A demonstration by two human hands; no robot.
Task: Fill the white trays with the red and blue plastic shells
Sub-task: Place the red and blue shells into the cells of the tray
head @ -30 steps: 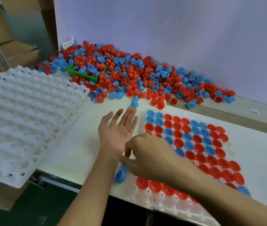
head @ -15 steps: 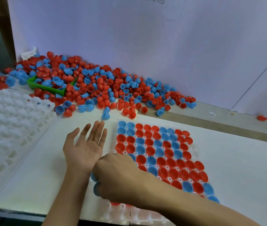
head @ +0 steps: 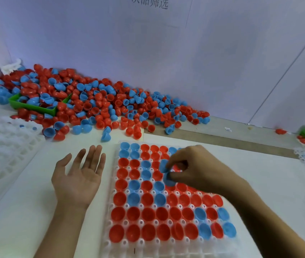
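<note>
Pinching blue shells (head: 166, 171) between thumb and curled fingertips of the right hand (head: 194, 168), over the middle rows of the white tray (head: 114, 185), toward its far right part. Seems to be more than one shell in the pinch, though hard to tell how many. Best done, judging by the pockets around: turn a shell open side up, find a pocket not yet filled, lower straight down and press until seated level with its neighbours. Worth freeing one shell at a time so none drops crooked on a filled pocket. Worth watching the wrist too, hovering low over seated shells near the tray's right edge.

Right forearm reaching in from the near right corner of the surface (head: 259, 174), crossing above the tray's near right rows, hand bent down at the wrist.

Left hand (head: 81, 175) lying flat, palm up, fingers straight and spread, holding nothing, on the surface just beside the tray's left edge.

Tray mostly filled with red and blue shells; nearest row of pockets apparently bare. Loose pile of shells (head: 101, 105) heaped along the far edge, partly burying a green bin (head: 36, 107). Stack of empty white trays (head: 1, 151) at the left edge.
</note>
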